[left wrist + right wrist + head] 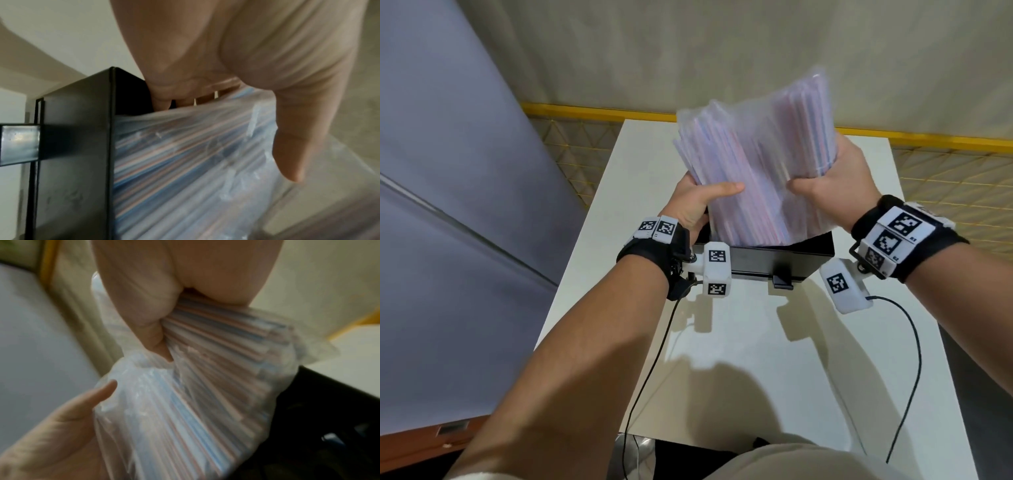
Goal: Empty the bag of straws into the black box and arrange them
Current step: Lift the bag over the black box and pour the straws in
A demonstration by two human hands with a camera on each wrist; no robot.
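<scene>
A clear plastic bag of straws [756,164] with pink and blue stripes stands tilted, its lower end inside the black box [767,262] on the white table. My left hand [700,202] grips the bag's left side, thumb across the front. My right hand [835,178] grips its right side. In the left wrist view the bag [185,162] enters the box [76,146] beside my left hand [246,81]. In the right wrist view my right hand [144,305] squeezes the bag [205,386], and the left thumb [90,399] rests on it. The bag is blurred.
The white table [756,377] carries only the box; its near part is bare. A yellow mesh fence [945,164] runs behind the table. A grey panel [448,171] stands at the left. Black cables [914,359] hang from the wrist cameras over the table.
</scene>
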